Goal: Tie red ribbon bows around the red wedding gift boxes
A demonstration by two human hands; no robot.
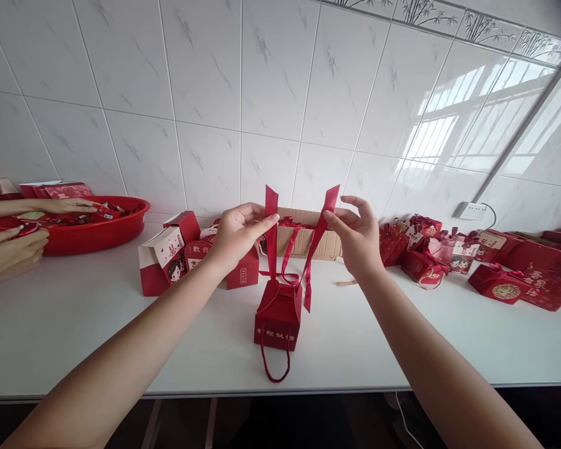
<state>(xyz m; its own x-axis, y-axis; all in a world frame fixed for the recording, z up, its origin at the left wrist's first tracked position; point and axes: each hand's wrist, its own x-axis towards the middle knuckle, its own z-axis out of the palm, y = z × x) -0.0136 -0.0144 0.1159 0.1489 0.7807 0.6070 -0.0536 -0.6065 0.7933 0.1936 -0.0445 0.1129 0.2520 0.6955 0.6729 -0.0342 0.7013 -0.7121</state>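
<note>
- Red gift box (278, 318) stands upright near the front edge of the white table (364, 355); behind it rises the pale tiled wall (262, 75), the largest thing in view.
- Many red boxes and bags (500, 284) spread over the table, well to the right of the gift box.
- Far to its left sits the red basin (88, 242), with small packets inside; another person's hands (28, 249) are at and beside it, one holding a packet.
- Directly behind the gift box is the cardboard carton (328, 244), partly hidden by the person's hands.
- Left of the gift box and a little behind it, the white-and-red carton (159, 262) stands among other red boxes.
- Above the gift box, to its left, the left hand (243, 234) pinches one raised end of the red ribbon (272, 206) between thumb and fingers.
- Above it, to its right, the right hand (358, 234) pinches the other raised end, its remaining fingers loosely spread.
- Lower down, the ribbon meets the gift box's top; how it is fastened there is unclear.
- Smallest, the dark red cord handle (277, 379) loops down from the gift box's front onto the table.
</note>
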